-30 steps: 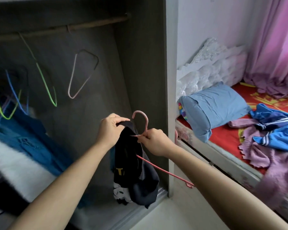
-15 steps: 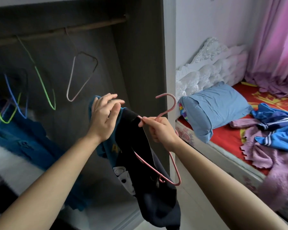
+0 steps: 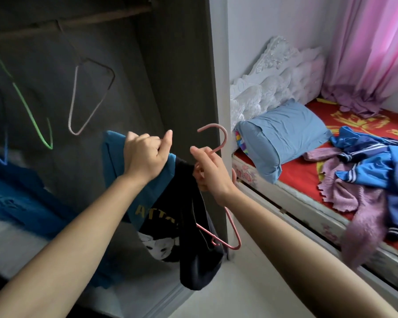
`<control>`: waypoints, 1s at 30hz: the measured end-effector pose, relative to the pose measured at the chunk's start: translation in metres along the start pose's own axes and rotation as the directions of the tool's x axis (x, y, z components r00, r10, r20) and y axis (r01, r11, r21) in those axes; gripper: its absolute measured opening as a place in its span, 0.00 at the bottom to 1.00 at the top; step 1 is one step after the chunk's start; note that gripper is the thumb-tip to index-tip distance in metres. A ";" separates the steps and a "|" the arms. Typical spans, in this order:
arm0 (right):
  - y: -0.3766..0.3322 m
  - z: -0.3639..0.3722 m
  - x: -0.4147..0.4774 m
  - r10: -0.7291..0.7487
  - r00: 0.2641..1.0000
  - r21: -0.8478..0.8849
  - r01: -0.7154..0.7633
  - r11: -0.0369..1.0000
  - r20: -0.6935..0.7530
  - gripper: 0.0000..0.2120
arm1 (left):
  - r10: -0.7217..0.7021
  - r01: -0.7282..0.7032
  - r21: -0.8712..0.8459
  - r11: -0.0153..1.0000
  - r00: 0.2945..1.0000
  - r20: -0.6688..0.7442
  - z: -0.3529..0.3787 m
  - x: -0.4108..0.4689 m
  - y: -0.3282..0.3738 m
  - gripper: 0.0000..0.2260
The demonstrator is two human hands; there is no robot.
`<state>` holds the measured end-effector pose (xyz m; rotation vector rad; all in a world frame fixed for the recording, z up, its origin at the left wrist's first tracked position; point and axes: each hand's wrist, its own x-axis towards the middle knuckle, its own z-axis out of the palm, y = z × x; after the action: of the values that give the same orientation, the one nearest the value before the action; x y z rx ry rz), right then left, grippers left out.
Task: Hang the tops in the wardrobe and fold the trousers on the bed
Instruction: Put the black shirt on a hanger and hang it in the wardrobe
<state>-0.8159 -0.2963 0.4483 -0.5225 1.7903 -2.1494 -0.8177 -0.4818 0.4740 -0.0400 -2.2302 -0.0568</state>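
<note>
1. Head view, left of the frame: the wardrobe (image 3: 182,76) is seen open. Blue clothes (image 3: 21,198) are seen low in it, but they are too blurred to tell if they are hung.
2. Upper left: a green hanger (image 3: 32,115) and a pale hanger (image 3: 72,104) are hung bare on the rail (image 3: 90,20).
3. Middle: the top (image 3: 182,203), blue-green and black, is gripped at its upper edge by the left hand (image 3: 145,157), with the fingers curled round the cloth. It is held up in front of the wardrobe, not on the rail.
4. Just right of it: the pink hanger (image 3: 225,137) is pinched under its hook by the right hand (image 3: 209,171). One side of the hanger seems to be tucked into the top, and the other side is bare.
5. Right: a blue pillow (image 3: 283,138) and a heap of clothes (image 3: 365,180) are seen on the bed (image 3: 285,198).
6. Much is judged to be left: this top is not yet hung, the heap is not sorted, and no folded trousers can be seen.
</note>
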 end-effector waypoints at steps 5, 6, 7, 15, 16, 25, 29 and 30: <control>0.021 -0.023 0.001 0.003 0.999 0.003 -0.004 1.000 0.035 0.25 | -0.254 0.255 0.023 0.967 0.966 -0.043 -0.008 0.001 -0.018 0.26; 0.035 -0.032 0.000 -0.006 1.000 -0.148 0.002 0.989 -0.026 0.26 | -0.307 0.309 0.035 0.950 0.950 -0.051 -0.011 0.002 -0.022 0.26; 0.050 -0.042 -0.003 -0.024 0.995 -0.316 -0.007 0.949 -0.096 0.26 | -0.345 0.349 0.053 0.936 0.936 -0.067 -0.014 0.003 -0.027 0.26; 0.131 -0.050 -0.020 0.406 0.890 -0.315 -0.455 0.833 -0.209 0.39 | -0.463 0.473 0.115 0.874 0.880 -0.104 -0.020 -0.002 -0.046 0.27; 0.127 -0.042 -0.021 0.437 0.886 -0.273 -0.464 0.843 -0.158 0.38 | -0.461 0.472 0.111 0.875 0.881 -0.107 -0.020 -0.003 -0.045 0.27; 0.133 -0.013 -0.006 0.725 0.688 -0.033 -0.725 0.688 0.019 0.16 | -0.518 0.526 0.061 0.849 0.849 -0.105 -0.025 -0.012 -0.048 0.26; 0.139 -0.015 -0.006 0.693 0.720 -0.224 -0.674 0.704 0.015 0.12 | -0.540 0.545 0.027 0.838 0.836 -0.099 -0.027 -0.015 -0.050 0.25; 0.139 -0.015 -0.007 0.667 0.743 -0.295 -0.648 0.702 -0.047 0.08 | -0.553 0.556 0.010 0.831 0.828 -0.098 -0.028 -0.016 -0.053 0.24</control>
<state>-0.8170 -0.3049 0.3085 0.0228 1.8869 -1.3646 -0.7886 -0.5359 0.4772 0.6279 -2.0802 -0.3275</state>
